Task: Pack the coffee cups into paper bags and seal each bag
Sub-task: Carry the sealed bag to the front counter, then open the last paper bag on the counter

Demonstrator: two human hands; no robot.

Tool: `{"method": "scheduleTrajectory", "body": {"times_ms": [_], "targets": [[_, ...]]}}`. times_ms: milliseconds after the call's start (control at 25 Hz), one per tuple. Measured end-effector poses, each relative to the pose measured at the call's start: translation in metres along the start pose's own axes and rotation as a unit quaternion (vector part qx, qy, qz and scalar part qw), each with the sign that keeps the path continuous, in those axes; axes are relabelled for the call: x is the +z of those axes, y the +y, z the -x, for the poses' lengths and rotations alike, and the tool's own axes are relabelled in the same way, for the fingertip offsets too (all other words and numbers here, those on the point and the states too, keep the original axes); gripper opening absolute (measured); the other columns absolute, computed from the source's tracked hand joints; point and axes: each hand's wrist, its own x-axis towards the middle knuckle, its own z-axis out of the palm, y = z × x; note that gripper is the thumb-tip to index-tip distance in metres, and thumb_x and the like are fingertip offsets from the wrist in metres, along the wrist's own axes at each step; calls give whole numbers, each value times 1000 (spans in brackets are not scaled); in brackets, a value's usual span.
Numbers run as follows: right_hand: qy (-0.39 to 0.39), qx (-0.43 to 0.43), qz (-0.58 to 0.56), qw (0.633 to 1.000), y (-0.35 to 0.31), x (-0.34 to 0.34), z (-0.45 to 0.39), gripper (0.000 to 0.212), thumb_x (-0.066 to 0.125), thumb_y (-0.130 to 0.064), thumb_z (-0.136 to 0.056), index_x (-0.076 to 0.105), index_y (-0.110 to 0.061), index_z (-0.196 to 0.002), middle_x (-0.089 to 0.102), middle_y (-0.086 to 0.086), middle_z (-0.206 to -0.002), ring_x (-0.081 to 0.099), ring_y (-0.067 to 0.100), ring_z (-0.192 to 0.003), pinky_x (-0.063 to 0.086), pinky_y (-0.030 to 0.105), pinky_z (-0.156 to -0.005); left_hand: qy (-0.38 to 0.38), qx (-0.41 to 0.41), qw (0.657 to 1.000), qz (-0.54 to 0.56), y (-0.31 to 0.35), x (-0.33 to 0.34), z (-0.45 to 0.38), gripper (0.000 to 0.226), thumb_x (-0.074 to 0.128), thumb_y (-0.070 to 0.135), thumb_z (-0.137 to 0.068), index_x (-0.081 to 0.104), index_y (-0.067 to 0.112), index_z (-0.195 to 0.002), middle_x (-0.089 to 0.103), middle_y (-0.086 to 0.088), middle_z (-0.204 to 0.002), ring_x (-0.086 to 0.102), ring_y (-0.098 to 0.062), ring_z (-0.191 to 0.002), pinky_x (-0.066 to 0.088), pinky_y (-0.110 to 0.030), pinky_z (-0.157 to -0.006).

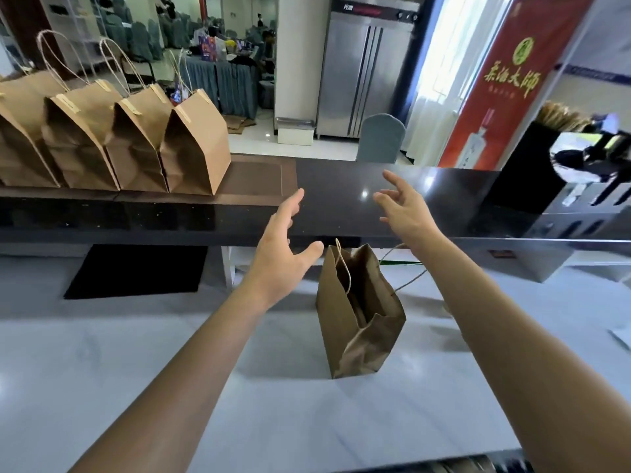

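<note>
Head camera looks forward and down over counter (102, 353).

Two-level counter: pale lower worktop, dark raised ledge behind.

White worktop (102, 370) carries one open brown paper bag (358, 312) standing upright near centre, twine handles loose, and a black mat (136, 271) at 10 o'clock against the ledge's foot. Dark glossy ledge (341, 199) at 12 o'clock carries a brown mat (252, 180); four folded-top paper bags (136, 145) stand on it in a row at 10 to 11 o'clock, touching side to side. Black holder (519, 172) sits at 2 o'clock.
</note>
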Motion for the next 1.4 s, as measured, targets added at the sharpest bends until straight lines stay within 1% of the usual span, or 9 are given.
{"method": "scheduleTrajectory", "body": {"times_ms": [120,280,400,600,720,880,1040,1280,1400], "targets": [[15,16,1,1000,10,-15,36,56,58,-28,-104,38,-31,-156,60,1,-137,60,18,-123,52,41,-107,-23,8,1000,5,3,12,21,83,73,19,-93,25,51,-153,37,23,-147,37,11,-129,35,-32,-116],[27,35,-9,999,25,-33,72,56,58,-26,-104,38,-30,-157,65,-3,-125,65,10,-106,53,36,-103,-49,6,999,16,10,27,47,82,73,23,-93,25,56,-150,38,19,-153,36,4,-135,37,-32,-111],[39,43,-22,998,39,-46,86,56,58,-27,-104,39,-31,-156,67,-13,-110,64,5,-105,51,39,-106,-57,16,998,19,14,35,59,81,73,23,-92,26,55,-151,38,23,-149,37,4,-133,36,-28,-108],[47,54,-42,997,67,-65,100,55,59,-25,-103,42,-32,-154,69,-9,-110,65,8,-106,52,44,-106,-69,11,997,10,16,56,73,80,73,23,-93,28,54,-150,42,17,-153,39,0,-137,37,-29,-109],[44,52,-44,997,80,-77,104,55,60,-28,-102,42,-35,-153,70,-9,-111,67,5,-101,55,43,-102,-65,3,998,0,17,72,79,80,73,21,-93,28,52,-152,43,17,-152,40,6,-134,36,-26,-108],[20,49,-46,998,98,-88,110,54,59,-28,-102,42,-35,-153,68,-10,-112,65,7,-95,57,44,-98,-51,-14,999,-4,16,95,90,76,71,17,-94,32,46,-153,46,18,-148,36,25,-124,34,-18,-104],[-28,48,-59,997,120,-89,116,51,59,-28,-103,44,-38,-150,64,-6,-115,64,9,-107,56,45,-100,-13,-44,999,-24,10,104,100,67,70,15,-95,40,40,-149,50,17,-144,42,3,-131,38,-23,-104],[-69,66,-71,993,144,-67,131,51,59,-26,-103,44,-35,-151,63,-3,-122,64,10,-109,54,40,-101,30,-88,995,-39,-19,97,89,54,64,9,-98,48,31,-145,52,4,-147,47,-14,-136,42,-33,-109],[-53,67,-65,994,149,-53,143,47,59,-28,-103,48,-39,-147,63,-4,-124,64,6,-110,53,24,-89,17,-107,994,-30,-44,93,64,48,59,9,-101,49,30,-143,52,2,-145,50,-20,-134,40,-26,-103]]}}
